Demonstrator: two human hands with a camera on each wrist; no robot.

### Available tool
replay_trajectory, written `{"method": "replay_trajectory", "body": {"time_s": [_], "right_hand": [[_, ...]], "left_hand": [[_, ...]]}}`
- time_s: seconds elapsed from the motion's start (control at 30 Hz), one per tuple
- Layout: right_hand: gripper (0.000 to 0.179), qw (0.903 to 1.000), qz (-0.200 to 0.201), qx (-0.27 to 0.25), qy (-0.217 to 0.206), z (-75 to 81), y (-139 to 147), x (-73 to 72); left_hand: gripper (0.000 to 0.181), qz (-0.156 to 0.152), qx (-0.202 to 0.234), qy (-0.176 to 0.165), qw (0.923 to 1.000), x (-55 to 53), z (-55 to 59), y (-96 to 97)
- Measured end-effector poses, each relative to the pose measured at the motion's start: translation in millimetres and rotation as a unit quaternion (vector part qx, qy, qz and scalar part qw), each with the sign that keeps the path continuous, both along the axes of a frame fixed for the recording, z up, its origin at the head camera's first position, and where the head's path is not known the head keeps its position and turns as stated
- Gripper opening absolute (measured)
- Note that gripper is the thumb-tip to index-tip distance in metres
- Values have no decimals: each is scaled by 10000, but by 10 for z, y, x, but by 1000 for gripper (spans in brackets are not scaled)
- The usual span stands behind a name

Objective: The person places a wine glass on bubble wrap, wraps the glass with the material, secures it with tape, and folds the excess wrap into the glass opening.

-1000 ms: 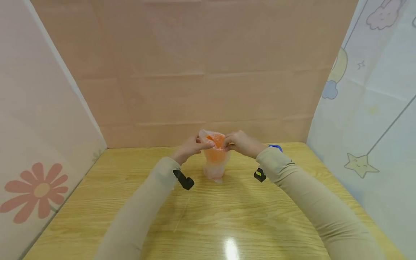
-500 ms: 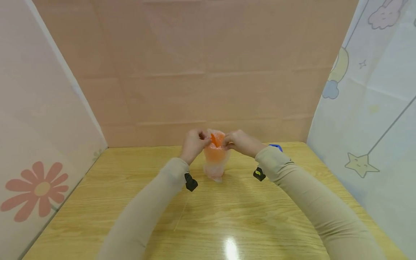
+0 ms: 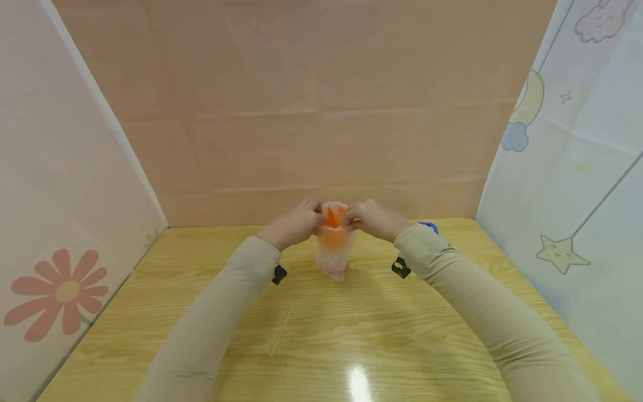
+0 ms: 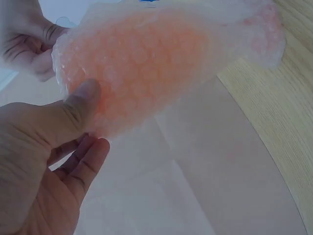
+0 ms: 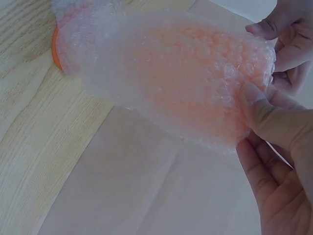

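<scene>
An orange goblet-shaped cup [image 3: 331, 218] stands upright near the back of the table, wrapped in clear bubble wrap [image 3: 333, 245]. Its orange inside shows at the open top; the narrow lower part and foot are under the wrap, with an orange edge [image 5: 57, 49] peeking out in the right wrist view. My left hand [image 3: 297, 224] pinches the wrap at the left of the rim, thumb [image 4: 84, 100] outside. On the rim's right side, my right hand [image 3: 373, 219] pinches the wrap between thumb [image 5: 259, 108] and fingers. Some fingers are hidden behind the rim.
A blue object [image 3: 429, 227] lies behind my right sleeve, mostly hidden. On the wooden table [image 3: 382, 329] there is a thin pale strip [image 3: 281, 330]. A tan sheet [image 3: 321, 111] closes off the back, and printed panels stand at both sides.
My left hand has shifted its hold along the rim, first towards the middle, then back out to the left side. The right hand keeps its place, and the cup stays put.
</scene>
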State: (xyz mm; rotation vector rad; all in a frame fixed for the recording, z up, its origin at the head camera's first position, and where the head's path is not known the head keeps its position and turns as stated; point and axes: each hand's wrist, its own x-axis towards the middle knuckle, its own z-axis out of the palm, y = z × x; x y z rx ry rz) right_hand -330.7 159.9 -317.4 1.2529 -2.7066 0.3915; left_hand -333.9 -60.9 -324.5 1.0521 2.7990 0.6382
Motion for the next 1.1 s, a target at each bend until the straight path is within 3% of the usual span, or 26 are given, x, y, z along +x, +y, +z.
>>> {"method": "replay_trajectory", "body": {"time_s": [0.03,0.1,0.17,0.33,0.4,0.43,0.53,0.57,0.63,0.7,0.93,1.1], "right_hand": [[4,10000,-11,12,-1,2,-4,-3],[5,10000,-54,44,-13,3,-7,-11],[5,10000,-64,62,-37,4,-6,-14],[5,10000,40,30,-86,4,19,-14],[4,9999,119,-6,-52,-1,33,-17],[4,9999,151,-28,-42,-3,37,-16],[4,9998,180,-64,-17,-6,45,-13],[4,9998,164,-74,-31,-5,46,-9],[4,9999,134,-65,-52,-2,47,-5],[4,9999,121,-33,-36,4,44,1],[5,9999,103,19,68,14,11,-12],[5,9999,111,2,72,11,9,-21]], "left_hand": [[14,-4,-248,148,9996,5,8,11],[14,-263,-1151,1294,9845,15,28,17],[15,-380,-1399,1581,9767,19,39,29],[19,-460,-866,1567,9828,-3,25,9],[24,-561,-477,1770,9815,-5,0,-32],[26,-638,-306,1942,9784,-4,-17,-56],[33,-995,27,2656,9589,-4,-70,-106],[33,-1115,64,2927,9497,-5,-87,-110],[30,-1249,1,3188,9395,-6,-104,-103],[28,-1288,-130,3127,9410,-4,-98,-86],[13,-1143,-782,2246,9646,-23,0,-20],[26,-1097,-1213,2010,9658,-60,37,15]]}}
